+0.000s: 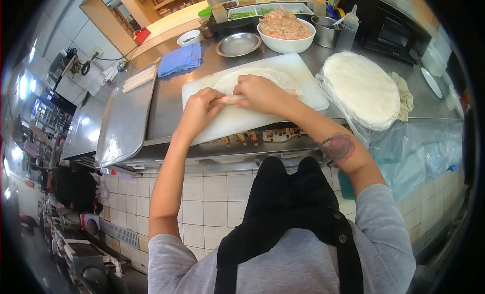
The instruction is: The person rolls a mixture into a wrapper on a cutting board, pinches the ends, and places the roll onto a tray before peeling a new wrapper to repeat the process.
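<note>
On a white cutting board [214, 129] lies a round, thin white wrapper [270, 77], its near edge turned over into a narrow roll [230, 99]. My left hand [202, 108] pinches the left end of that roll between thumb and fingers. Bent over the roll's right part, my right hand [258, 94] grips it with thumb and fingertips. Whatever is inside the roll under my fingers is mostly hidden. Behind the board, a white bowl [287, 44] is heaped with pinkish minced filling [284, 25]. A stack of round wrappers [361, 89] rests in clear plastic on the right.
Left of the board, a metal tray [124, 119] carries several finished-looking rolls [140, 79]. A blue cloth [180, 59], metal plate [238, 44], small bowl [189, 38], metal pot [326, 32] and squeeze bottle [348, 30] stand behind. Plastic bags [404, 155] hang at the right front edge.
</note>
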{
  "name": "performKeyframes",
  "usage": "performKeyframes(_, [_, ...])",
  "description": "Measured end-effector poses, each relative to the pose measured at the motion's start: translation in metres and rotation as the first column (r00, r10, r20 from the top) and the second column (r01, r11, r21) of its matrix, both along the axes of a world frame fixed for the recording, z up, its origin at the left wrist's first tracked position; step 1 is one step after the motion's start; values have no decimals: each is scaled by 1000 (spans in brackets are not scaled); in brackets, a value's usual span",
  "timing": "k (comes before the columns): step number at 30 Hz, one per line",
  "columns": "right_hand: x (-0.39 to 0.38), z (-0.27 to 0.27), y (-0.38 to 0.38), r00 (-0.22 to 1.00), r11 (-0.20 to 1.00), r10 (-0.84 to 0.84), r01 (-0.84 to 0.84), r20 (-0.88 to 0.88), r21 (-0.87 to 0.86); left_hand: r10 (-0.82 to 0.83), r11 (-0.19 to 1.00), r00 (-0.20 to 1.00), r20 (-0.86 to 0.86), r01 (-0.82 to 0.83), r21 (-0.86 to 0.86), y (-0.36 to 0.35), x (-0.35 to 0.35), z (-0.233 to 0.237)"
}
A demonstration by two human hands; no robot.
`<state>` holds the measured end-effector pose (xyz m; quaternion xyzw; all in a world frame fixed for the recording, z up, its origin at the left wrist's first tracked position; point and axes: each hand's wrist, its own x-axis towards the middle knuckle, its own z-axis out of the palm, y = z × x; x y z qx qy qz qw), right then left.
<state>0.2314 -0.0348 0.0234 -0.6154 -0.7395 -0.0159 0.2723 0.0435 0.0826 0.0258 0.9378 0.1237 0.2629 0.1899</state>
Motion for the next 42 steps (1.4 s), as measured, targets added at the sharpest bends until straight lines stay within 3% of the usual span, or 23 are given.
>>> performKeyframes(10, [57,6,-79,989,990,-141,140,-35,-30,-12,999,999,-51,10,-38,9,2,8])
performKeyframes(12, [58,8,-82,992,992,-125,125,4,25,-38,997,997,-73,43,70,9,3,12])
performKeyframes(16, [55,5,-74,999,992,-34,33,5,121,-55,994,997,-57,60,88,12,5,14])
performKeyframes(18, [58,12,-71,994,998,-55,59,-99,38,-42,997,990,-138,33,-66,14,6,16])
performKeyframes(22, [79,17,-57,949,991,-37,-5,-313,-132,0,991,975,-222,-30,-132,23,10,21])
performKeyframes(24, [86,26,-54,958,981,-64,8,-279,-196,-73,923,989,-131,18,-383,30,14,23])
performKeyframes(25, [87,30,-52,966,965,-82,16,-244,-261,-78,924,988,-130,23,-382,31,15,27])
performKeyframes(27, [88,33,-48,967,960,-98,29,-236,-279,-30,958,953,-302,-59,-281,34,16,35])
performKeyframes(30, [90,33,-40,975,957,-107,48,-194,-285,-66,977,945,-320,-4,-213,50,22,31])
performKeyframes(35, [86,17,-23,994,981,-80,65,-75,-181,-125,973,947,-295,59,-223,72,32,18])
performKeyframes(37, [71,14,-21,985,987,159,-160,-64,-4,-119,977,947,-297,59,-203,69,33,19])
performKeyframes(40, [59,10,-25,994,994,94,-97,-56,-53,-98,986,954,-284,54,-160,53,33,20])
performKeyframes(42, [56,9,-26,997,997,49,-52,-65,-54,-84,996,982,-171,82,-22,32,36,18])
